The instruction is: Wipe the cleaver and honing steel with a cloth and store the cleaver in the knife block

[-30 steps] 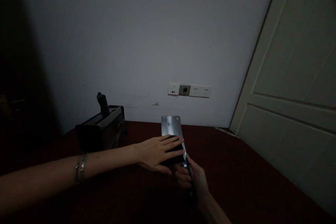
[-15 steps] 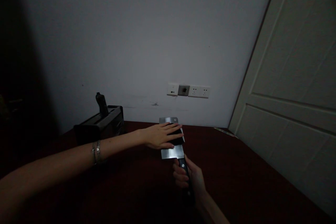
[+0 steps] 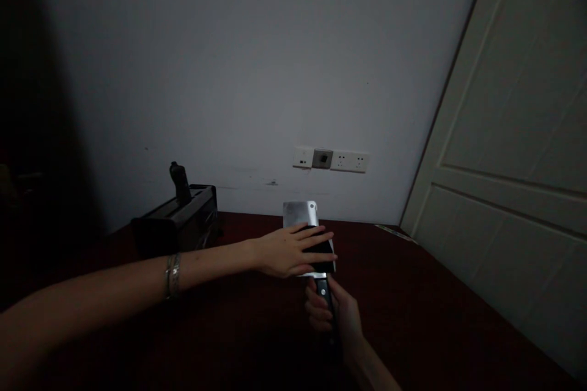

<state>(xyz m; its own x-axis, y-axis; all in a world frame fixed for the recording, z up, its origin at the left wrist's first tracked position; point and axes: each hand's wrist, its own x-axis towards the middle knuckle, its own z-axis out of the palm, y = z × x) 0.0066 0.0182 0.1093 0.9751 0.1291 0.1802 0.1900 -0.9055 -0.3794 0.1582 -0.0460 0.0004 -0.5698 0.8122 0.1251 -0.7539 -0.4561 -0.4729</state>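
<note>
While right hand (image 3: 346, 311) grips cleaver (image 3: 323, 292) toward twelve o'clock, our left hand (image 3: 287, 252) lies spread over pad (image 3: 324, 247) on blade (image 3: 297, 212): work begun, seemingly unfinished.

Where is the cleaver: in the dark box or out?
Out: the right hand grips the cleaver's handle, and the blade shows beyond the left hand, apart from the dark box.

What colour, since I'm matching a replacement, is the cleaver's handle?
The cleaver's handle is black with a silvery rivet, showing best in the head view.
</note>
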